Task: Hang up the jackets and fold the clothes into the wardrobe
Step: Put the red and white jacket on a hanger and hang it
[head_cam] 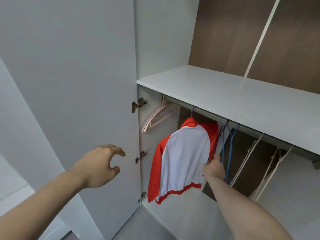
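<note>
Right hand (213, 168) fingers pinch the jacket (183, 158); left hand (100, 166) loosely spread.

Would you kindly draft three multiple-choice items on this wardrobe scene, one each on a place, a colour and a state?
1. Where does the jacket hang?
A. on the rail under the shelf
B. on the door
C. on the top shelf

2. What colours is the jacket?
A. blue and grey
B. red and white
C. all black

3. What is the left hand doing?
A. gripping a hanger
B. pressing on the jacket
C. holding nothing, fingers loosely spread

Answers:
1 A: its hanger hooks over the rail below the shelf.
2 B: white body, red sleeves and hem.
3 C: it hangs in front of the door, while the right hand pinches the jacket's edge.
</note>
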The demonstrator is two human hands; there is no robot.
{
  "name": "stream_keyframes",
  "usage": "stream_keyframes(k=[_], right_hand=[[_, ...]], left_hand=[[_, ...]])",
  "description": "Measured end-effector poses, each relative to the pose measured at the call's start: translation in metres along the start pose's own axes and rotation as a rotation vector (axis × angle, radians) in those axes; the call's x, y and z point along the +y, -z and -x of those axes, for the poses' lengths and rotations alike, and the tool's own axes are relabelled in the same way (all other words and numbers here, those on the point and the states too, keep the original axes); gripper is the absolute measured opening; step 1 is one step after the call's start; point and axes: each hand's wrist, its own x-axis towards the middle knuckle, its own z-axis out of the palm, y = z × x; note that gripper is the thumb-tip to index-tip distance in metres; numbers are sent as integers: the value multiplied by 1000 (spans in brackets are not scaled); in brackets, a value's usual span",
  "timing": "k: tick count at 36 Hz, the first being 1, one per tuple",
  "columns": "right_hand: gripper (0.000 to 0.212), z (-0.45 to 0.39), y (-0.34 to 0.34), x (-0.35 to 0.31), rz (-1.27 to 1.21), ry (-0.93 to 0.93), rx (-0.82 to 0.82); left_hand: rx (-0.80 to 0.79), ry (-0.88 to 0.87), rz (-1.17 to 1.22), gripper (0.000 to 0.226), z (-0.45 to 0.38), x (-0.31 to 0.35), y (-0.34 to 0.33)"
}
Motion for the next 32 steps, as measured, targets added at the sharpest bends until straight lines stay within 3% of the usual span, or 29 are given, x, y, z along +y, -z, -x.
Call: stream_keyframes(k=[3,20,27,32], right_hand=[[32,-2,2,-6,-118,-19,-82],[13,32,-9,-78,-686,-26,-121],[14,31,-2,-101,-562,11,-142],[6,84,-3,-94,-492,50,-251]], left_hand=[[14,1,1,44,4,8,3],[30,91,58,46,56,-1,7],[12,177,78,47,108,-30,1],[3,232,105,46,155,-41,-3]])
